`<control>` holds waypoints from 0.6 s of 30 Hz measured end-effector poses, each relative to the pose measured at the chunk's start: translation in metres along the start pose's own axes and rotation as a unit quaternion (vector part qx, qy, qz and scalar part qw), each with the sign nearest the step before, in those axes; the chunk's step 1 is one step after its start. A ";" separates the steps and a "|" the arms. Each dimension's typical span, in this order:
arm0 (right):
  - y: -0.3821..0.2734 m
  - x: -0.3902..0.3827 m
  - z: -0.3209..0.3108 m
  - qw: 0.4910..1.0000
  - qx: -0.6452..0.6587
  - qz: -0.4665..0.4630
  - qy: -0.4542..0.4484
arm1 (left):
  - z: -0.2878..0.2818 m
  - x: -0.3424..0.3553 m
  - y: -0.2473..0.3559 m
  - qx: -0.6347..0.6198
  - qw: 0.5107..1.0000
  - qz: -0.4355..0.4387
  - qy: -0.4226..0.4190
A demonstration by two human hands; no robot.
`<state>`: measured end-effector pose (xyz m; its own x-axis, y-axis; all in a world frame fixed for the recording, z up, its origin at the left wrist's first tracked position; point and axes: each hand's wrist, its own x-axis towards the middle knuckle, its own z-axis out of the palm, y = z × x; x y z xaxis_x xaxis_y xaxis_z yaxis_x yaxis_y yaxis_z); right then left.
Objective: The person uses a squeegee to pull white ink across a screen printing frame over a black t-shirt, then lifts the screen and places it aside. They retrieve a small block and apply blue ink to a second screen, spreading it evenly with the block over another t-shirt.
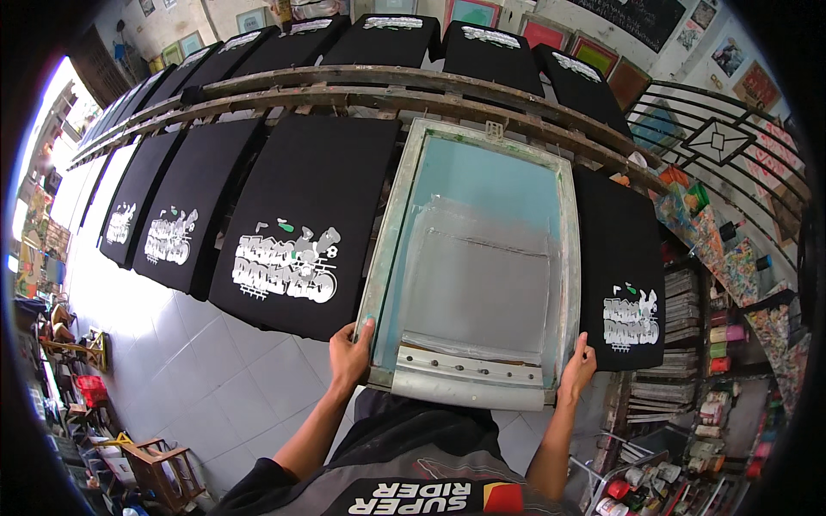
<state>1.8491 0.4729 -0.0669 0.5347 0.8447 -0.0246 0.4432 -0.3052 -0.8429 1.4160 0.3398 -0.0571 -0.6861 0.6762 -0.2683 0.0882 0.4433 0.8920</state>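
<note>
The left hand (351, 354) and right hand (577, 370) pinch the lower sides of a rectangular, pale-framed, teal-and-grey mesh screen (482, 275), between black fabric-covered boards (318, 181). Flanking boards already bear white, grey and green prints (288, 268); the surface beneath is hidden, so what remains there cannot be told.

Left head-worn fisheye, steeply downward and forward from above wearer's shirt (379, 476). Forearms (310, 434) entering from lower edge. Close, near centre: framed screen (482, 284) and hands (348, 354). Farther, toward top: wall (191, 21). Floor (224, 361) visible lower left. Long rails (370, 76) bowed by lens; dark rounded border.
</note>
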 end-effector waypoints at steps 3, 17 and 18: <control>0.004 0.017 -0.005 1.000 0.002 -0.011 -0.004 | 0.013 0.002 -0.003 -0.020 1.000 0.000 -0.020; 0.040 0.038 0.007 0.999 0.030 -0.026 -0.037 | 0.038 0.002 -0.019 0.086 0.995 0.038 0.015; 0.047 0.038 0.010 0.996 0.041 -0.065 -0.038 | 0.040 -0.002 0.000 0.117 0.993 0.013 -0.005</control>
<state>1.8837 0.4951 -0.1129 0.4194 0.9064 0.0507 0.4430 -0.1556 -0.8829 1.4465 0.3619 -0.0707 -0.6741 0.6949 -0.2504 0.2729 0.5493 0.7898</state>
